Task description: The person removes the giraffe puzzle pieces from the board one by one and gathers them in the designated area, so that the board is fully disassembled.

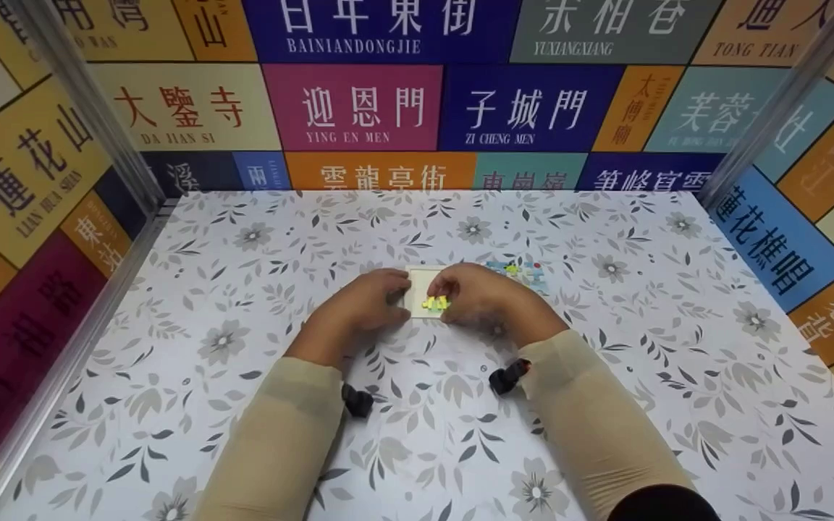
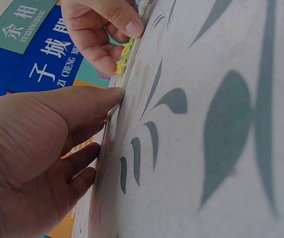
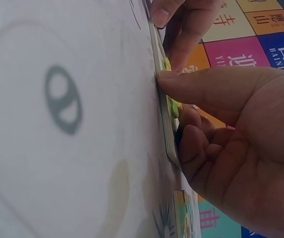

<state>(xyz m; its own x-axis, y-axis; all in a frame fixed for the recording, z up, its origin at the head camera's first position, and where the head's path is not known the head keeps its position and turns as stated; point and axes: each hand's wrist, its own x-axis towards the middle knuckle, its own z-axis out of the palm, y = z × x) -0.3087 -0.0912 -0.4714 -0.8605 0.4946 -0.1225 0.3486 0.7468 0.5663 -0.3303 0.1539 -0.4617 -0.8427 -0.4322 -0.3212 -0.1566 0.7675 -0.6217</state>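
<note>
A small shallow puzzle tray [image 1: 420, 284] with a pale inside and a raised rim lies on the patterned tabletop. My left hand [image 1: 377, 298] holds the tray by its left side, thumb at the near corner and a fingertip at the far one. Over the tray's right part, my right hand [image 1: 476, 293] has curled fingers around a yellow-green jigsaw piece [image 1: 434, 303]. In the left wrist view this piece [image 2: 124, 57] stands tilted at the rim, between thumb and fingers. The right thumb [image 3: 174, 82] rests along the tray's near edge; the fingers partly hide the piece.
Behind the right hand lies a light-blue puzzle part [image 1: 536, 273] with green and red spots, partly covered by the wrist. Panels with printed characters [image 1: 366, 108] enclose the table at the back and sides. Black wrist cameras [image 1: 507, 378] hang under both sleeves.
</note>
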